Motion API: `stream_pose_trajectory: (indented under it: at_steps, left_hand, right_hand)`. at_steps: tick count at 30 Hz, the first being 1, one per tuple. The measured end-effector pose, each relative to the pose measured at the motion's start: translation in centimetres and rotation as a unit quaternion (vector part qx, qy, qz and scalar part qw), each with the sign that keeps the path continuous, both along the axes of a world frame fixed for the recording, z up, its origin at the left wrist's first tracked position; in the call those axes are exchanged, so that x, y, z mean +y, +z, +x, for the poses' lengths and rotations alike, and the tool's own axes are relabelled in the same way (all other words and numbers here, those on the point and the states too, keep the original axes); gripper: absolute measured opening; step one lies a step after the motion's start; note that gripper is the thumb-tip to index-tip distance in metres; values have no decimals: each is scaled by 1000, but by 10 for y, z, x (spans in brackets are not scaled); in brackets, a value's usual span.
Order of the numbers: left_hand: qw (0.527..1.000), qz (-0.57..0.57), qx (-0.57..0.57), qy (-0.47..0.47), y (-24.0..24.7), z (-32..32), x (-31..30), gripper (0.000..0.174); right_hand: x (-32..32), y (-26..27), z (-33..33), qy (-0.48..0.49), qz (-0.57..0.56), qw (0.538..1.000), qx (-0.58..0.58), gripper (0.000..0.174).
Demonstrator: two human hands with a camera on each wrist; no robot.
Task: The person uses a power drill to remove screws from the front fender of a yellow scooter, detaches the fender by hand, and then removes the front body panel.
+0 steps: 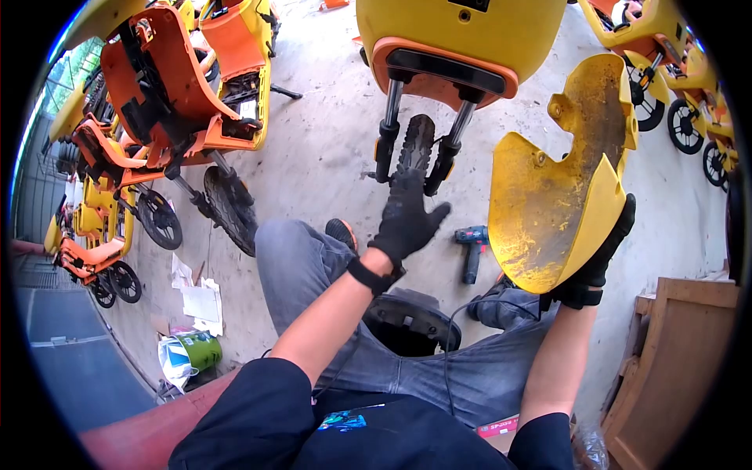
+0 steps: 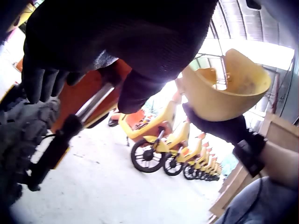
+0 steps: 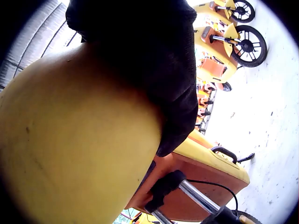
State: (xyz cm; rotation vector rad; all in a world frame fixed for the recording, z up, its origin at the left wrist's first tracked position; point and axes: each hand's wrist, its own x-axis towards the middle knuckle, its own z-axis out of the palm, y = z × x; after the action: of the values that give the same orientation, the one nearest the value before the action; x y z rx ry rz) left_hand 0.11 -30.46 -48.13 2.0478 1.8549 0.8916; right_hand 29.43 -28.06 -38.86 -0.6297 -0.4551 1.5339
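My right gloved hand [image 1: 607, 254] grips a yellow front mudguard [image 1: 540, 207] by its outer side, holding it up at the right. Its hollow inner face, scuffed and dirty, is turned upward in the head view. Part of that hand is hidden behind it. My left gloved hand [image 1: 407, 219] reaches to the knobby front tyre [image 1: 419, 137] of a yellow and orange scooter [image 1: 462, 39], thumb spread to the side. In the left wrist view, its fingers [image 2: 46, 84] hang loosely beside the tyre [image 2: 23, 140]. Bare fork legs [image 1: 450, 149] flank the wheel.
A cordless drill [image 1: 472, 251] stands on the concrete floor near my feet. Between my legs lies a black plastic part [image 1: 415, 313]. Partly stripped scooters [image 1: 172, 102] crowd the left, with a green bucket [image 1: 202, 350] below. A wooden crate [image 1: 674, 360] is at right.
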Motion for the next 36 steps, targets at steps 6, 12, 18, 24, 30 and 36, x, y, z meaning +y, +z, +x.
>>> stream_pose_trajectory:
  at_steps: [6, 12, 18, 24, 30, 36]
  left_hand:
    - [943, -70, -295, -136, 88, 43, -36, 52]
    - [909, -78, -371, -171, 121, 52, -48, 63]
    - [969, 15, -187, -159, 118, 63, -54, 87]
    - [945, 5, -301, -126, 126, 73, -55, 86]
    - [937, 18, -300, -177, 125, 74, -51, 67]
    - [832, -149, -483, -228, 136, 72, -51, 62]
  right_hand:
    - [12, -9, 2, -5, 10, 1000, -14, 63]
    - [14, -5, 2, 3, 26, 1000, 8, 64]
    - [18, -12, -6, 10, 24, 999, -41, 63]
    - [18, -14, -12, 12, 48, 995, -87, 59]
    - [26, -50, 11, -53, 137, 928, -343, 64]
    - [30, 4, 5, -56, 100, 980, -165, 64]
